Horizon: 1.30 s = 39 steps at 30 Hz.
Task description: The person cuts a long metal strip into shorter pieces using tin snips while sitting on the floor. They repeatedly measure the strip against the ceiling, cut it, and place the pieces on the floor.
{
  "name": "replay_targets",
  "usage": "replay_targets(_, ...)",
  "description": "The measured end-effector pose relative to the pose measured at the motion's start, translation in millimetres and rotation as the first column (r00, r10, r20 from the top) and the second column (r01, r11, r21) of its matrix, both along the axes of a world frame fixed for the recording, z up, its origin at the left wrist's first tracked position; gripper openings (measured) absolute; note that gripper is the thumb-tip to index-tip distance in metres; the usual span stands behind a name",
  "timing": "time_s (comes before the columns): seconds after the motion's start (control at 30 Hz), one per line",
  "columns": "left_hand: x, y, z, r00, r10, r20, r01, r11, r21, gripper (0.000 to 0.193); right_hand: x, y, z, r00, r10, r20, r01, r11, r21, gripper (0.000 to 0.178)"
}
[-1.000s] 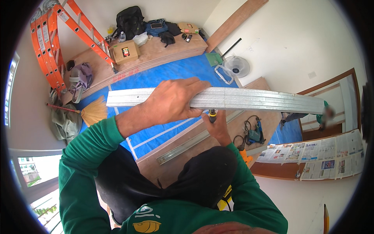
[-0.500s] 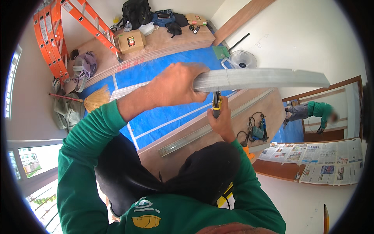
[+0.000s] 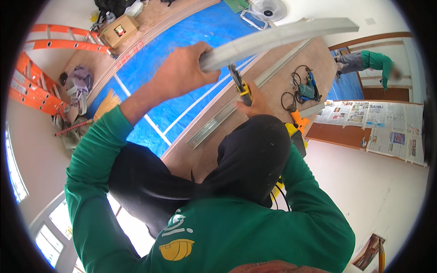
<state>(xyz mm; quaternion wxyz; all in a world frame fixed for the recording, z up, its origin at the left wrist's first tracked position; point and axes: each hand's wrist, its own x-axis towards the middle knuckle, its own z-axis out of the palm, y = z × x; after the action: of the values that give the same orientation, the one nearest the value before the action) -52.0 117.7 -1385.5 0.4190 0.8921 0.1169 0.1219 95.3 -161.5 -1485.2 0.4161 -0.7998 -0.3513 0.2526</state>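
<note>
My left hand (image 3: 184, 66) is closed round one end of a long grey metal channel (image 3: 282, 38). The channel stretches to the right and its far end tilts up. Below it, my right hand (image 3: 259, 101) grips a pair of yellow-and-black tin snips (image 3: 242, 86). Their dark jaws point up at the channel's lower edge, close to my left hand; I cannot tell whether they touch it. A second metal channel (image 3: 214, 126) lies on the brown board (image 3: 280, 63) beyond my knees.
A teal corded power tool (image 3: 309, 88) lies on the board, right. Blue sheeting (image 3: 170, 75) covers the floor. Orange ladders (image 3: 38, 93) and a broom (image 3: 107, 105) are at left, a white fan (image 3: 268, 9) at the back. Another person (image 3: 375, 63) bends over at far right.
The whole view has shifted and turned. My left hand has tilted the channel so its far end points higher. The snips, upright before, now lean left under the channel.
</note>
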Motion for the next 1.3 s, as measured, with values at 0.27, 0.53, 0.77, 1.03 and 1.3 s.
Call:
replay_targets(0.27,16,11,-7,0.983,0.122,-0.138,-0.141,0.980,-0.140,0.062,0,-54,-85,0.876,-0.362,-0.319,0.267,0.914,-0.306,0.062)
replay_targets(0.53,-6,40,-17,0.988,0.132,0.083,-0.154,0.909,0.388,0.052,48,-53,-143,0.654,-0.517,0.552,0.757,0.449,-0.475,0.097)
replay_targets(0.77,-11,39,-26,0.993,0.092,0.075,-0.115,0.902,0.417,0.052,109,-75,-120,0.872,-0.285,0.399,0.486,0.607,-0.629,0.128)
replay_targets(1.03,2,24,-33,0.992,0.031,0.121,-0.075,0.919,0.387,0.055,158,5,28,0.621,0.466,-0.630,0.513,0.366,0.777,0.096)
replay_targets(1.3,-44,95,-51,0.945,0.087,-0.317,0.076,0.881,0.467,0.044,204,34,136,0.830,0.177,-0.528,0.503,0.170,0.848,0.031)
